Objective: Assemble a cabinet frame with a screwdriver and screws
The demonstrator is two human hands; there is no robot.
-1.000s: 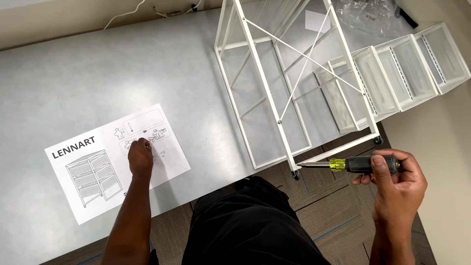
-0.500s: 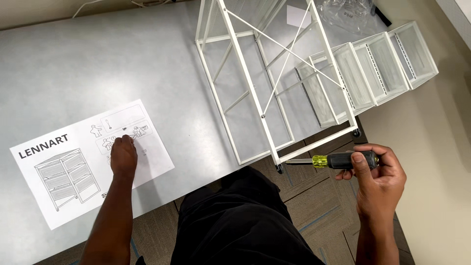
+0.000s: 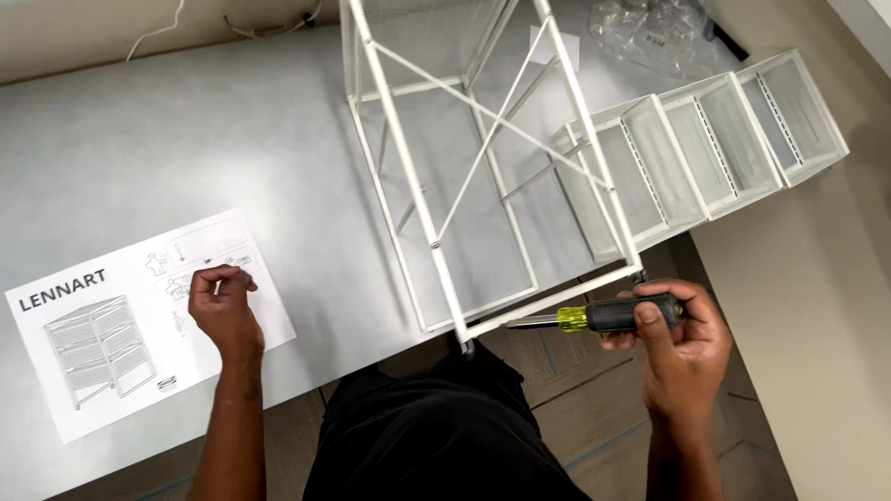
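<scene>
White wire frame (image 3: pixel 464 186) lies on the grey table (image 3: pixel 186 139), its corner jutting just past the screwdriver (image 3: pixel 603 315) that the right hand (image 3: pixel 682 348) clasps sideways. Left hand (image 3: pixel 223 306) pinches something tiny over the instruction sheet (image 3: pixel 102 343). Mesh drawers (image 3: pixel 715 148) sit beyond the grip, out of the way.

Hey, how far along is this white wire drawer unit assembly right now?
Done: the white frame is joined with its cross brace, lying on the table. In hand: right hand holds a screwdriver at the frame's lower corner; left hand picks something small off the instruction sheet. Left: three mesh drawers sit outside.
</scene>
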